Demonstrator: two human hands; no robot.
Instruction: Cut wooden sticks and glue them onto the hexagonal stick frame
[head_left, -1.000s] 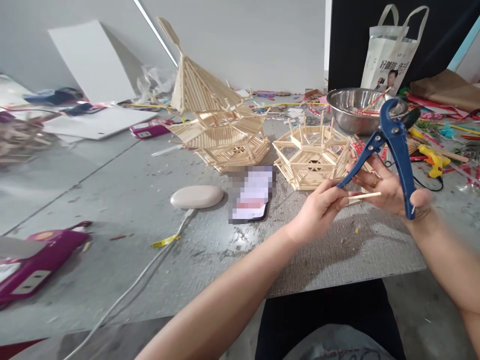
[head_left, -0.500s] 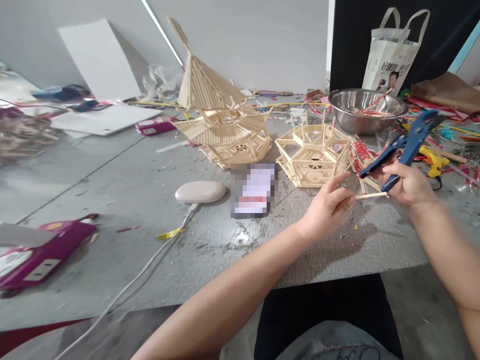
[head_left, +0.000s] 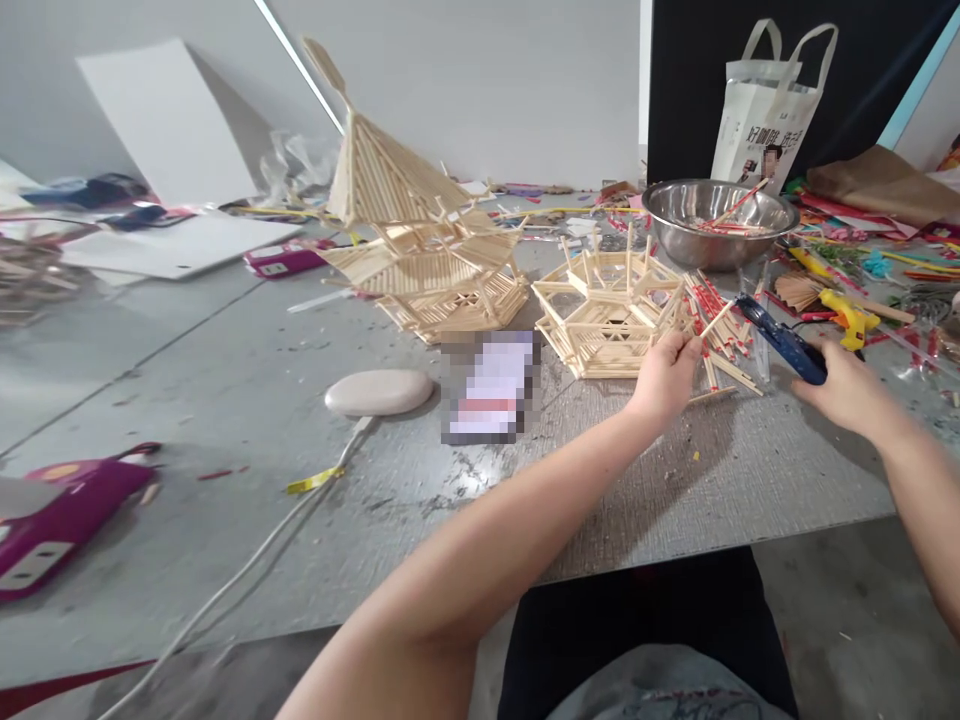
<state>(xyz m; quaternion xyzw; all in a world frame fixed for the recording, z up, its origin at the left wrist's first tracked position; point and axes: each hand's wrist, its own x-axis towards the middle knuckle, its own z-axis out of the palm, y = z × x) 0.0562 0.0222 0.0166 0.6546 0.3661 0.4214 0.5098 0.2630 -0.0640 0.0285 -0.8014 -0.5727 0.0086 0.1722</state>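
My left hand (head_left: 667, 375) pinches a thin wooden stick (head_left: 718, 320) that points up to the right, just in front of a low wooden stick frame (head_left: 600, 325). My right hand (head_left: 847, 390) is wrapped round a blue cutter (head_left: 784, 340), low over the table at the right. Red-marked sticks (head_left: 712, 300) lie in a pile between and behind my hands. A taller stick tower with a pointed roof (head_left: 405, 180) stands left of the low frame.
A metal bowl (head_left: 720, 225) holding sticks stands behind the pile, near a white bag (head_left: 769, 120). A yellow glue gun (head_left: 847, 318) lies at the right. A phone (head_left: 491, 388), a white oval device (head_left: 379, 392) with a cable and a purple power strip (head_left: 67, 515) lie leftward.
My left hand has moved up to the pile and now holds a stick pointing upward. The cutter has been lowered and turned in my right hand. The view has shifted slightly right.
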